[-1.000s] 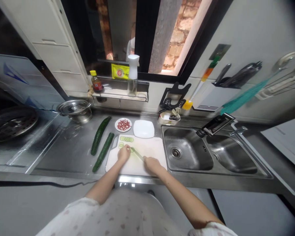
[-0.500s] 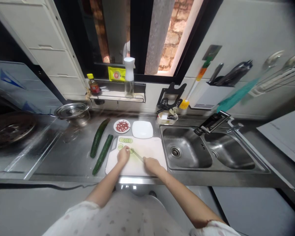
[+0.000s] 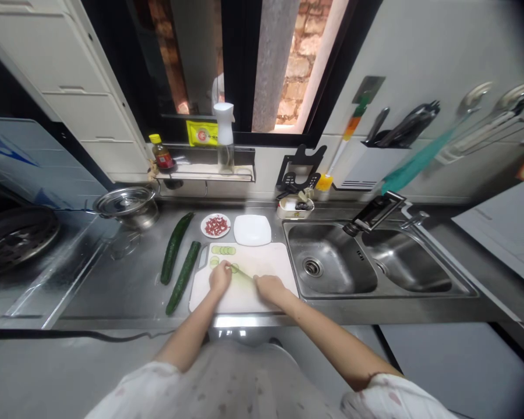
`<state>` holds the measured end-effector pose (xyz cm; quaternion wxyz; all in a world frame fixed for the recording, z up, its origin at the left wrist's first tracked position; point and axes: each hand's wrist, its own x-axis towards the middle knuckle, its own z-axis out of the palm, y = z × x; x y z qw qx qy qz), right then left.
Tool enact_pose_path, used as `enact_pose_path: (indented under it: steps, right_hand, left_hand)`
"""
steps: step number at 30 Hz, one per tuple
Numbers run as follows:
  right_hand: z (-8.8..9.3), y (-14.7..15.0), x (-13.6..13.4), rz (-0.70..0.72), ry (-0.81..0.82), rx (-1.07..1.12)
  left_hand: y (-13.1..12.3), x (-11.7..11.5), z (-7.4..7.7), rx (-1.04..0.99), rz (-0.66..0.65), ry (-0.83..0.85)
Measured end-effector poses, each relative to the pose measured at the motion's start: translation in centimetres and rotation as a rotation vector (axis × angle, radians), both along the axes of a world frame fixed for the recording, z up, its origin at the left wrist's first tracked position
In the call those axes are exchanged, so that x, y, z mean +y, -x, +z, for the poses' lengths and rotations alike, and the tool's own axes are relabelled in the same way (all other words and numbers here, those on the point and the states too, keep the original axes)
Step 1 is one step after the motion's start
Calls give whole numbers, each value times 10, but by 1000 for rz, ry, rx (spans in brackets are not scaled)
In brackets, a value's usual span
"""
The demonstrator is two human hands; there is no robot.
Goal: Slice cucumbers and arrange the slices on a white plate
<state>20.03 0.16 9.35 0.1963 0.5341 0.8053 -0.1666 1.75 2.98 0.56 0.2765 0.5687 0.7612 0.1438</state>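
Right hand [image 3: 271, 289]: grip closed around a slim, straight metal knife [image 3: 245, 274] — blade appears thinner than earlier. Left hand [image 3: 220, 278]: near the tip — hold unclear.

Desk [image 3: 113, 291]: bare stainless-looking metal, smooth, satin with bright glare at near edge. Double sink [image 3: 353, 265] at right: same metal, glossier. Cutting board [image 3: 276, 256]: smooth white plastic by look, fairly matt. Whole cucumbers [image 3: 177, 247] left of it: bumpy skin, slight sheen. Square dish [image 3: 252, 230] at far side: glossy white, ceramic or plastic, can't tell. Lidded pot [image 3: 142, 218], far left: polished metal. Spray bottle [image 3: 225, 122]: matt white plastic top, see-through lower part. Yellow packet [image 3: 202, 133]: shiny film. Brick wall [image 3: 303, 58] outside: rough. Shirt [image 3: 244, 378], near: soft printed cloth, matt.
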Motion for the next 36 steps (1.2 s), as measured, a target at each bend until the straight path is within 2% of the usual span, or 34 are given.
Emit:
enact_pose_path:
  steps: [8,16,27,36]
  right_hand:
    - [5,0,3,37,-32,-16]
    - [12,-8,2,0,95,25]
    - [4,-4,2,-20,54,26]
    - [19,-13,-8,-28,86,11]
  left_hand:
    - [0,1,1,4,1,13]
    - [1,2,-2,-11,-5,9]
    - [1,3,-3,10,-6,4]
    - [2,3,-3,16,-12,4]
